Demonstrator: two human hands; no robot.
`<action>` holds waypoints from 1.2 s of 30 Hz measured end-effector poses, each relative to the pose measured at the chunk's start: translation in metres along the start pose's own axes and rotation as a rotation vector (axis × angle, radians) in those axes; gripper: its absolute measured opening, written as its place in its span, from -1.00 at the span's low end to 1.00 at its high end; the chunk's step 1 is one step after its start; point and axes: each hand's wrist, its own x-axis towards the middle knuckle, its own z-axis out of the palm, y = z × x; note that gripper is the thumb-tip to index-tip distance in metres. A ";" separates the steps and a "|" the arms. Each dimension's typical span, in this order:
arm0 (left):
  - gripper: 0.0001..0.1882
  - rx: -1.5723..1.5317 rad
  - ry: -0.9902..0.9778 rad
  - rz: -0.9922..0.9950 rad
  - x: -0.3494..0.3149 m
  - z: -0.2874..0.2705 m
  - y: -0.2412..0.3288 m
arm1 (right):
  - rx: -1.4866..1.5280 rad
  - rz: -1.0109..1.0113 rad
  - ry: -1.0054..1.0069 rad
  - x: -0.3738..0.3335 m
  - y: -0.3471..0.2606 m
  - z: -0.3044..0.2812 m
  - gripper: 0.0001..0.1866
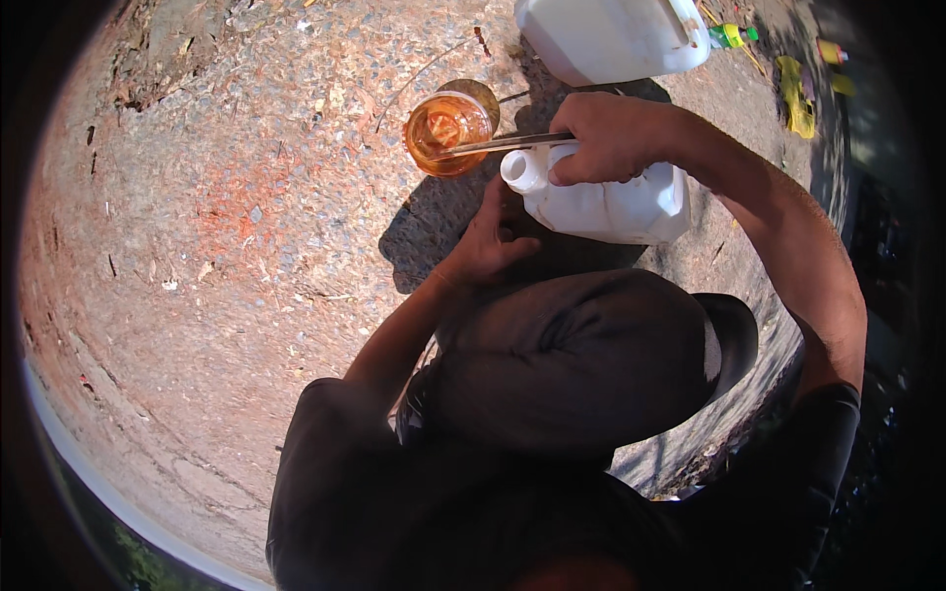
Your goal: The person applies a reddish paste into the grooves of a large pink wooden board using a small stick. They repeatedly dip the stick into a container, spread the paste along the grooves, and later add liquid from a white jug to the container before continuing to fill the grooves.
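A clear plastic tub (450,133) with reddish-orange liquid stands on the ground ahead of me. My right hand (616,138) is closed on a thin, flat stick (503,145), whose far end lies over the tub's opening. Directly under that hand is an uncapped white plastic jug (601,212), its mouth facing the tub. Whether the fingers also grip the jug's handle, I cannot tell. My left hand (485,239) is beside the jug's neck, thumb stretched out and fingers apart, reaching up close to the mouth; the shadow hides whether it touches the jug.
A larger white plastic jerrycan (611,39) stands beyond the jug. Past it lie a green-capped bottle (734,36) and a yellow wrapper (794,97). Reddish powder or stain (246,212) marks the rough ground on the left. My bent knee (581,345) is close below the jug.
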 end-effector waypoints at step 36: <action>-0.46 1.416 0.096 0.683 0.068 0.106 0.121 | 0.462 -0.320 1.161 -0.054 0.094 0.096 -0.73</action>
